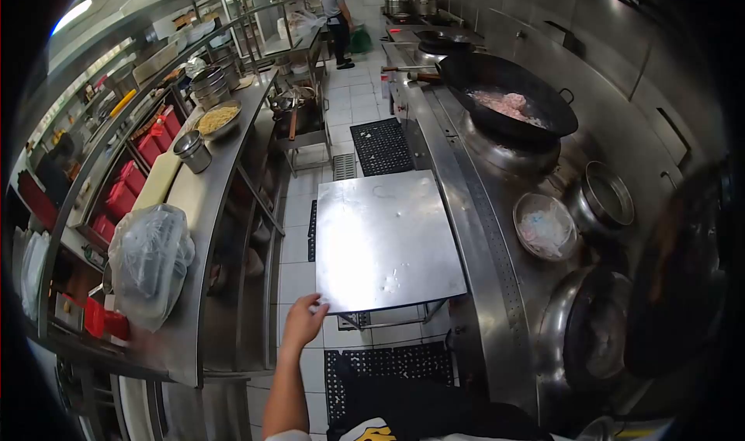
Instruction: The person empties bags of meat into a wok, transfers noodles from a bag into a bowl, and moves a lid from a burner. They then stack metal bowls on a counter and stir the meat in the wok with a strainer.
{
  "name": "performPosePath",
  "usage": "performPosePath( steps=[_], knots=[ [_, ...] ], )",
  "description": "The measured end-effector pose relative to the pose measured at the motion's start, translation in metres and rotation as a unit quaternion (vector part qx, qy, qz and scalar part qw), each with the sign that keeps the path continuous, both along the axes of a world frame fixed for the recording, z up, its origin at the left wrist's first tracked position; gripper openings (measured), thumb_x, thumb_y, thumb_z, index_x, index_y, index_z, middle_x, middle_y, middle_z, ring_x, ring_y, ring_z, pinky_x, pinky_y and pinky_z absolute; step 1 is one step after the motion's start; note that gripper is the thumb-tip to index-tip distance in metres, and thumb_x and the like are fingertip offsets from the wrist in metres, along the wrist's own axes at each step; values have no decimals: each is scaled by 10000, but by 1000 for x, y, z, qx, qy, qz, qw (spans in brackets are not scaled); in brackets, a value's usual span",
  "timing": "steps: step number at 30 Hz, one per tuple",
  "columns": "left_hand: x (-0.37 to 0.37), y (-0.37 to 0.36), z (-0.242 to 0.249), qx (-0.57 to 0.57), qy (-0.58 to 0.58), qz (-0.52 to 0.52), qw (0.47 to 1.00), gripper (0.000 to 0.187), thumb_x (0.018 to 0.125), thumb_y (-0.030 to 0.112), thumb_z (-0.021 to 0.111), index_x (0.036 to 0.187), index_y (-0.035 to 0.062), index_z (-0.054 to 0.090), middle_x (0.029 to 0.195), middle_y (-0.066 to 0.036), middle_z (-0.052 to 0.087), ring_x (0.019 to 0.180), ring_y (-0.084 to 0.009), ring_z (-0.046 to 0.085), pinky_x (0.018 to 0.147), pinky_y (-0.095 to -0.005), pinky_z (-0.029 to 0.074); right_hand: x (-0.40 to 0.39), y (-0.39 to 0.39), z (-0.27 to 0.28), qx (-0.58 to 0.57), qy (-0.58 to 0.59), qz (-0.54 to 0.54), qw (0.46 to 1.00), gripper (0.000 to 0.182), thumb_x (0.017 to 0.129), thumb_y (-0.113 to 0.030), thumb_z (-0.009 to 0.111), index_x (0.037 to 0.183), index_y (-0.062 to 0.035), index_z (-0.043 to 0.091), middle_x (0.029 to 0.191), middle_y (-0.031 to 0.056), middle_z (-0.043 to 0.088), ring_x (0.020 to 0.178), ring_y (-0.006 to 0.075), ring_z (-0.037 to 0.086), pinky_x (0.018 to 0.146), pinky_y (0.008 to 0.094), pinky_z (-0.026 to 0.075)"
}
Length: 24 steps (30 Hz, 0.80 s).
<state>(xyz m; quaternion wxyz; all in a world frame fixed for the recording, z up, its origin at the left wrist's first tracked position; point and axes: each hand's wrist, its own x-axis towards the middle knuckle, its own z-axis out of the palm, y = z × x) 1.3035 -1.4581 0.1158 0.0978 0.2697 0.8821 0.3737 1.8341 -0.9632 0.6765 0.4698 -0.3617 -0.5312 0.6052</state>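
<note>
My left hand (pixel 304 321) is at the near left corner of a small stainless steel table (pixel 384 239), its fingers bent around the edge. The tabletop is shiny, with a few drops of water near its front. My right hand is out of view. To the right, a large black wok (pixel 497 92) sits on the range with pale pink pieces of raw-looking meat (pixel 504 103) in it.
A steel counter (pixel 225 200) on the left bears a plastic-covered stack (pixel 151 258), a steel pot (pixel 192 152) and a bowl of noodles (pixel 218 119). On the right stand a bowl with plastic (pixel 545 225) and a strainer (pixel 608 195). A person (pixel 337 22) stands far down the aisle.
</note>
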Motion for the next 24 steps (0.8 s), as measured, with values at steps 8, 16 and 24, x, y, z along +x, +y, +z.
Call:
performPosePath(
  steps=[8, 16, 24],
  knots=[
    [-50, -211, 20, -25, 127, 121, 984, 374, 863, 216, 703, 1165, 5, 638, 997, -158, 662, 823, -268, 664, 725, -369, 528, -244, -197, -39, 112, -218, 146, 959, 171, 1012, -199, 517, 931, -55, 561, 621, -38, 399, 520, 86, 376, 519, 246, 350],
    [-99, -285, 76, 97, 29, 181, 978, 363, 846, 141, 711, 1173, 6, 630, 935, -124, 628, 738, -256, 608, 692, -345, 512, -474, -232, -98, 252, -256, 262, 895, 302, 981, -346, 582, 766, -160, 481, 556, -119, 315, 430, -9, 309, 379, 190, 309],
    [-151, -233, 133, 75, 25, 37, 996, 361, 874, 137, 690, 1220, 48, 634, 952, -158, 660, 857, -304, 630, 898, -401, 499, -680, -280, -145, 283, -197, 365, 865, 309, 939, -350, 648, 777, -88, 623, 648, -48, 486, 507, 42, 375, 443, 234, 329]
  ],
)
